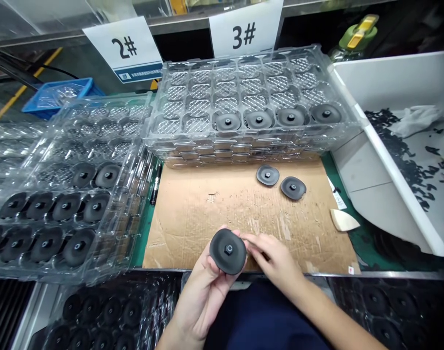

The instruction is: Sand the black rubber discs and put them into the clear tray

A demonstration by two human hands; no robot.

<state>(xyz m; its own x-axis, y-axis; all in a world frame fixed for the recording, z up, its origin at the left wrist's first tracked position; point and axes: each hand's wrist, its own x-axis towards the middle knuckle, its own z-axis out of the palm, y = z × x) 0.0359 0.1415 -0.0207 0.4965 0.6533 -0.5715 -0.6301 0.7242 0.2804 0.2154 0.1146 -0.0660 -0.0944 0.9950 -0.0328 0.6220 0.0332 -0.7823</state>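
Observation:
My left hand [211,291] grips a black rounded-square plastic part [222,257] from below and tilts its dished face toward me. A small hub with a metal-looking centre stands in the middle of the part. At its right edge, the thumb and fingertips of my right hand [275,260] pinch the rim; whatever else may be between them is hidden. Two similar black parts [267,175] [293,188] lie beyond my hands on a brown cardboard sheet [185,209].
Behind the cardboard stands a stack of clear trays [244,97], with several black parts in the top front row. Another clear tray [123,204] sits left, partly filled. At right are a white bin [385,180] of black scraps and a cream wedge [344,220]. A marker [155,190] lies left.

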